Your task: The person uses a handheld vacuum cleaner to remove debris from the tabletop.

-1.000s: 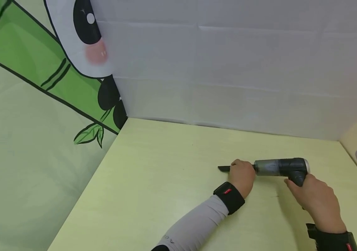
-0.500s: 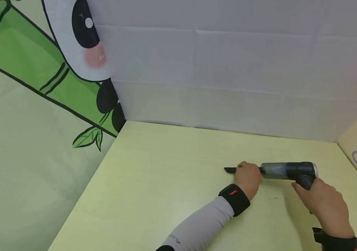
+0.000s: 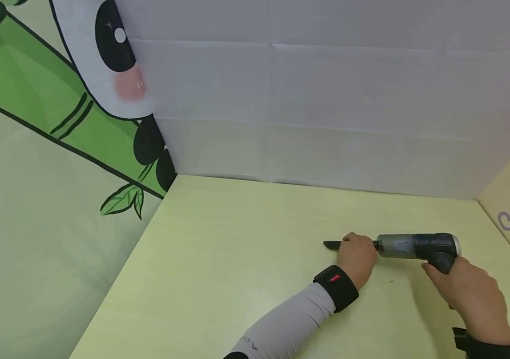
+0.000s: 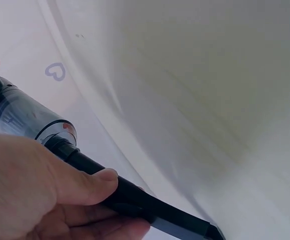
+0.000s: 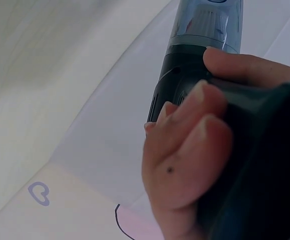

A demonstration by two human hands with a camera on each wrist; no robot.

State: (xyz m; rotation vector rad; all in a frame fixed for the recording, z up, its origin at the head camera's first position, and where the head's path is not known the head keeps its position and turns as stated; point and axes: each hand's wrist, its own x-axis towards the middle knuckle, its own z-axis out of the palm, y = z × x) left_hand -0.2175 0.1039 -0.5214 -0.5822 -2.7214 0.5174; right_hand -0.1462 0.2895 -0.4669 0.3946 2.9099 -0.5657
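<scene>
A handheld vacuum cleaner (image 3: 434, 245) with a dark body and a see-through dust cup (image 4: 32, 112) is held over the table at the right in the head view. My right hand (image 3: 474, 294) grips its handle, fingers wrapped round it in the right wrist view. On the front sits a long black crevice nozzle (image 4: 160, 212) with a slanted tip pointing left. My left hand (image 3: 357, 259) holds this nozzle close to the dust cup, thumb on one side and fingers on the other. The nozzle and the dust cup are joined in the left wrist view.
The pale yellow tabletop (image 3: 219, 259) spreads beneath both hands. A grey-white sheet (image 3: 308, 99) stands along its back edge, and a green cartoon-printed panel (image 3: 80, 144) borders the left. At the right rises a cream panel with a purple heart (image 3: 508, 221).
Both hands and the vacuum cleaner have shifted slightly to the right in the head view, which itself has moved a little. The grips look the same.
</scene>
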